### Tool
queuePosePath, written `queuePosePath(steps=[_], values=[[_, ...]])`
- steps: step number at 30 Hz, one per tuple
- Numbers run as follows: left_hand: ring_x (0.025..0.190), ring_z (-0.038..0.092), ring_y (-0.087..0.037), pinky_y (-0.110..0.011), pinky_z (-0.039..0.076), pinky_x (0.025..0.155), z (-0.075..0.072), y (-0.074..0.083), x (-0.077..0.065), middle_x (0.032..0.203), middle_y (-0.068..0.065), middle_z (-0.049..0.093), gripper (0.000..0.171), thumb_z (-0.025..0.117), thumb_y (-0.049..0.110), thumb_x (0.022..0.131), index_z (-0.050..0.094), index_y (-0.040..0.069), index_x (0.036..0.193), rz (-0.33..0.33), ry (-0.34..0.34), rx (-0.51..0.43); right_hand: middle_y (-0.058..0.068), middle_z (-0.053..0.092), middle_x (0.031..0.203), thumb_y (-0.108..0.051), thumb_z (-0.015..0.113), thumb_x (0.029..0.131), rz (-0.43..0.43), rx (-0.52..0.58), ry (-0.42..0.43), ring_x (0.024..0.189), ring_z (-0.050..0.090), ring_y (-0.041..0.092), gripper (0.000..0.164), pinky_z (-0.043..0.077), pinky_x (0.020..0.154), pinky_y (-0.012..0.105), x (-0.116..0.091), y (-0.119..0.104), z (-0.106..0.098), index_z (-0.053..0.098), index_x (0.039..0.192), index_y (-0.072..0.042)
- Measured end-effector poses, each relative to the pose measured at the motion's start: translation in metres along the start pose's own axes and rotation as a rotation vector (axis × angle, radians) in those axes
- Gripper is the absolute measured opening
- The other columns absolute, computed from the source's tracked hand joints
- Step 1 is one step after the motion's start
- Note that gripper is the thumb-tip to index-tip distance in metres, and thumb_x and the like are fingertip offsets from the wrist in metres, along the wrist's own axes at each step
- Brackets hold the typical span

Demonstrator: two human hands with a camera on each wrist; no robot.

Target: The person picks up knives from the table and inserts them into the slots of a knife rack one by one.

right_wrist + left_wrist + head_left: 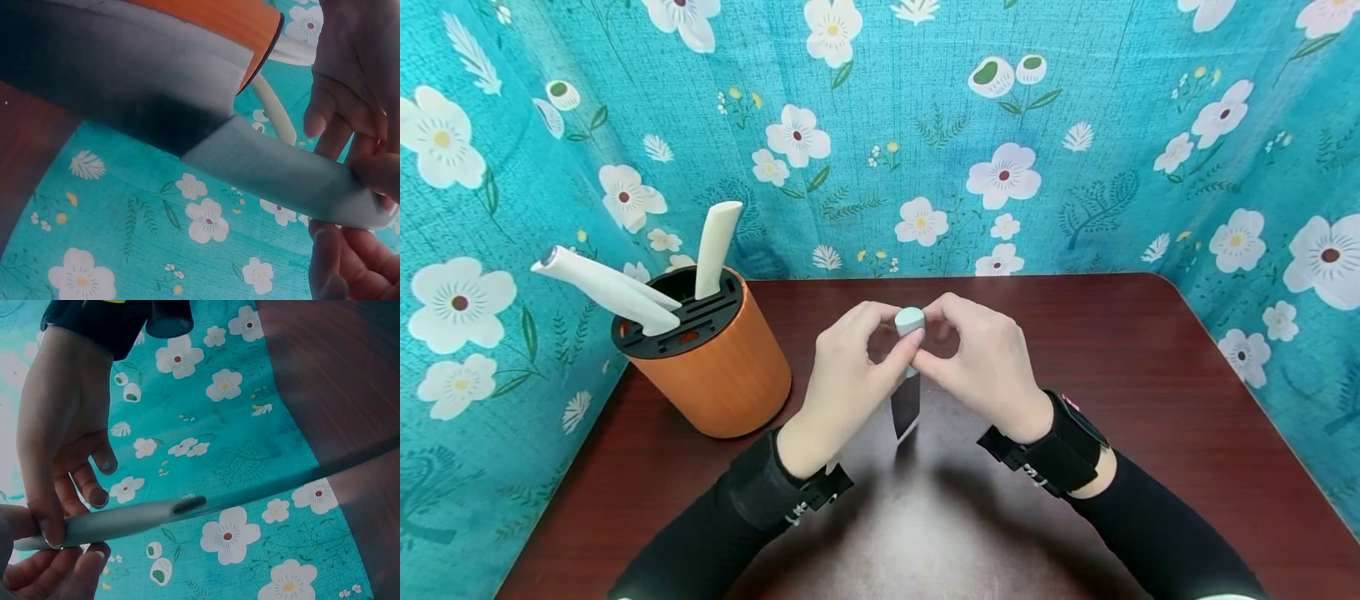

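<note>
A kitchen knife [909, 320] with a pale green handle hangs upright between both hands, its broad dark blade [125, 69] pointing down toward the table. My left hand [853, 367] pinches the handle from the left with thumb and fingertips. From the right, my right hand [981, 358] pinches the same handle near its butt end. In the right wrist view the handle [287, 175] runs into the wide blade, with fingers around its end. The left wrist view shows the knife edge-on, its handle [119, 525] between fingertips.
On the left stands an orange knife block [730, 367] with a black slotted top [700, 321]. White handles [606, 287] stick out of it, leaning left, and another handle [718, 250] stands more upright. A floral teal cloth [880, 167] surrounds the dark red table [1150, 375].
</note>
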State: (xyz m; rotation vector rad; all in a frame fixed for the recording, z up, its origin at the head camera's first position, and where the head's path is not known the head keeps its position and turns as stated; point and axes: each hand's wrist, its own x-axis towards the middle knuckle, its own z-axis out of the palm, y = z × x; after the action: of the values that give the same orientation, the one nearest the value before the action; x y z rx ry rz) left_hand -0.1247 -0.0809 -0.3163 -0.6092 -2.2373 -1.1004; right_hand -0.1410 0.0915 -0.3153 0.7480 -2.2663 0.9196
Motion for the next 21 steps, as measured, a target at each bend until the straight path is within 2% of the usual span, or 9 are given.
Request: queuePosePath(steps=[6,10,13,15,17,21], values=[[0.088,0.069,-0.014,-0.031,0.059,0.076,-0.006,-0.005,0.003,0.095,-0.006,0.073,0.017,0.073,0.018,0.093,0.072,0.006,0.105,0.031,0.031,0.018,-0.002,0.072,0.083,-0.020,0.085,0.081,0.013,0.045,-0.019,0.073,0.064,0.008,0.021,0.051,0.063,0.028,0.000,0.000,-0.002,0.071,0.095,-0.013],[0.085,0.068,-0.014,-0.030,0.057,0.072,-0.019,-0.008,0.009,0.097,-0.007,0.074,0.018,0.072,0.019,0.094,0.073,0.005,0.106,0.032,0.071,0.031,-0.005,0.073,0.086,-0.024,0.082,0.085,0.042,0.063,-0.032,0.074,0.064,0.006,0.016,0.054,0.067,0.028,-0.003,0.006,-0.004,0.073,0.094,-0.015],[0.084,0.071,-0.015,-0.024,0.057,0.071,-0.034,-0.007,0.018,0.099,-0.008,0.074,0.017,0.072,0.017,0.094,0.073,0.004,0.106,0.013,0.107,0.022,-0.007,0.069,0.082,-0.021,0.076,0.090,0.080,0.063,-0.069,0.072,0.060,0.004,0.006,0.051,0.067,0.027,-0.009,0.015,-0.003,0.071,0.089,-0.017],[0.086,0.072,-0.016,-0.018,0.057,0.075,-0.047,-0.006,0.026,0.102,-0.011,0.074,0.017,0.072,0.013,0.094,0.072,0.002,0.107,-0.014,0.133,-0.015,-0.009,0.067,0.081,-0.018,0.072,0.092,0.097,0.053,-0.121,0.071,0.058,0.004,0.005,0.050,0.065,0.025,-0.016,0.022,0.000,0.070,0.088,-0.018],[0.089,0.072,-0.012,-0.015,0.057,0.079,-0.062,-0.004,0.033,0.103,-0.013,0.073,0.017,0.069,0.008,0.096,0.071,-0.002,0.109,-0.042,0.147,-0.067,-0.009,0.066,0.080,-0.016,0.070,0.094,0.107,0.040,-0.186,0.069,0.056,0.003,0.006,0.048,0.063,0.024,-0.024,0.029,0.005,0.070,0.088,-0.019],[0.087,0.067,-0.005,-0.015,0.054,0.080,-0.095,-0.002,0.046,0.095,0.004,0.069,0.018,0.063,0.006,0.099,0.068,-0.005,0.111,-0.091,0.186,-0.132,-0.013,0.066,0.079,-0.018,0.070,0.093,0.137,0.004,-0.339,0.068,0.056,0.000,0.006,0.047,0.060,0.020,-0.043,0.042,0.019,0.070,0.090,-0.023]])
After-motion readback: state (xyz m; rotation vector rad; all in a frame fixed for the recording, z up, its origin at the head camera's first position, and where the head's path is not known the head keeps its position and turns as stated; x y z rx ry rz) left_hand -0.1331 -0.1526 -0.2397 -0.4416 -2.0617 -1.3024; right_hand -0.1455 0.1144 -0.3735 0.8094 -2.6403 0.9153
